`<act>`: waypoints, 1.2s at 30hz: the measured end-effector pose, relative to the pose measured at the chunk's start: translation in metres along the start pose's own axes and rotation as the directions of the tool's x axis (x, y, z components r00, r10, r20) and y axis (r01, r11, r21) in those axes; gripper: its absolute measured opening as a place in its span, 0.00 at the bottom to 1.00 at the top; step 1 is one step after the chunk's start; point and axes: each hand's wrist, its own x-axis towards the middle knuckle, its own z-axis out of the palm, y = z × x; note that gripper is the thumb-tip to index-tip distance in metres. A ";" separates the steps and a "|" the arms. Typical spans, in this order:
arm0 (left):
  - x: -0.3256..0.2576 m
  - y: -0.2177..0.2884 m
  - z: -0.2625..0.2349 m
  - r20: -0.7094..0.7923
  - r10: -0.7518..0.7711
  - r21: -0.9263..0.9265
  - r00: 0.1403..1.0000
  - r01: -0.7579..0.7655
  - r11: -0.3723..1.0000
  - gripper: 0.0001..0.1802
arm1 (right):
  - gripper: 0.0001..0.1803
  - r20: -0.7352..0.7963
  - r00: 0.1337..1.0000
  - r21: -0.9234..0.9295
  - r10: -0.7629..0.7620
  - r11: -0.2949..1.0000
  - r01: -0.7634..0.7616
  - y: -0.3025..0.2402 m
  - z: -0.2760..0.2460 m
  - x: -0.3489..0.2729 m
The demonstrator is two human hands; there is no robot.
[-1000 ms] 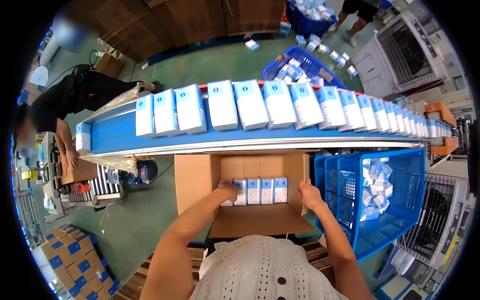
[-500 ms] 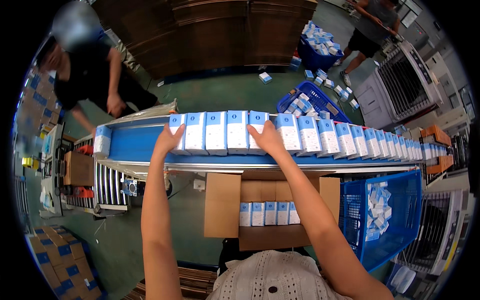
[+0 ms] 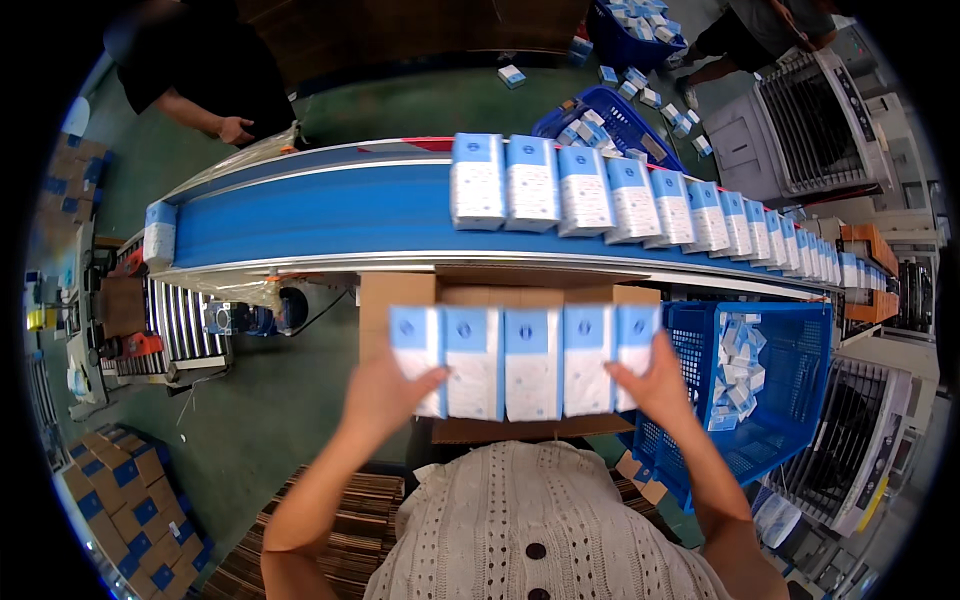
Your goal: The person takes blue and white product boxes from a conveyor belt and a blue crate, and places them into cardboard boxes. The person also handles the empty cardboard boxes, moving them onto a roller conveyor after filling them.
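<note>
Between my two hands I carry a row of several blue-and-white tissue packs (image 3: 532,362), squeezed side by side and upright. My left hand (image 3: 382,402) presses the row's left end, its thumb across the front; my right hand (image 3: 655,388) grips the right end the same way. The row hangs over an open cardboard box (image 3: 392,290), hiding most of its inside. Beyond the box runs a blue conveyor belt (image 3: 310,212). A line of more packs (image 3: 585,190) stands on its right part, and a single pack (image 3: 160,235) sits at its left end.
Right of the box stands a blue crate (image 3: 800,400) with loose packs in it. Flattened cartons (image 3: 335,535) are stacked beside me at lower left. Another person's hand (image 3: 235,130) shows past the belt. A roller track (image 3: 185,318) lies beyond the belt's left end.
Both hands have lifted the row of packs off the belt and brought it toward me, over the box. The belt's left and middle stretch no longer holds those packs. My view has tilted down.
</note>
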 end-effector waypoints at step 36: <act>0.214 -0.077 -0.106 -0.331 -0.112 0.073 0.937 0.144 0.987 0.40 | 0.29 -0.171 0.907 -0.269 -0.386 0.903 0.333 -0.084 0.024 0.194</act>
